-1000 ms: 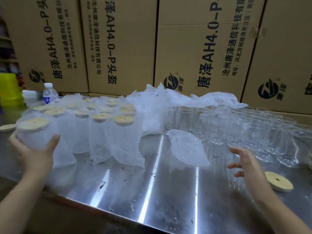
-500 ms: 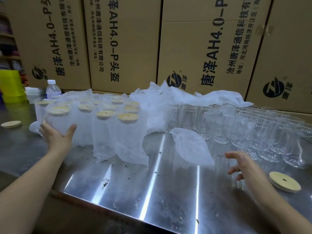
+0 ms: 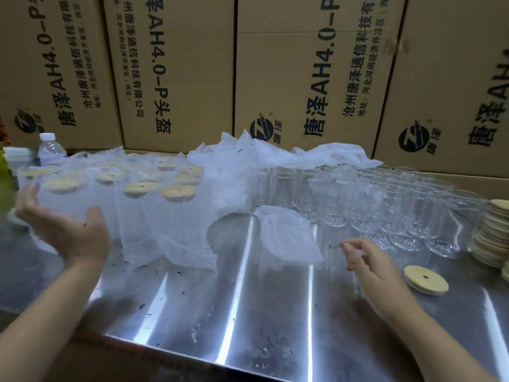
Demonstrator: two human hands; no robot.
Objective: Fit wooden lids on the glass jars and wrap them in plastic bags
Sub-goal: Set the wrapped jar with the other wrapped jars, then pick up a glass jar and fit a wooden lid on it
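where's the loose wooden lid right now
Head view, right side: the loose wooden lid lies flat on the steel table, just right of the right hand and near the stack of lids.

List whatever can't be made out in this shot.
Head view, the only one:
Lid stack: cut off by the right edge, so the count is unknown.
Left hand: motion-blurred, so its grip on the wrapped jar is unclear.
Rear wrapped jars: mostly hidden behind the front ones.
Dark speck by the right hand: too small to name, and whether it is pinched is unclear.
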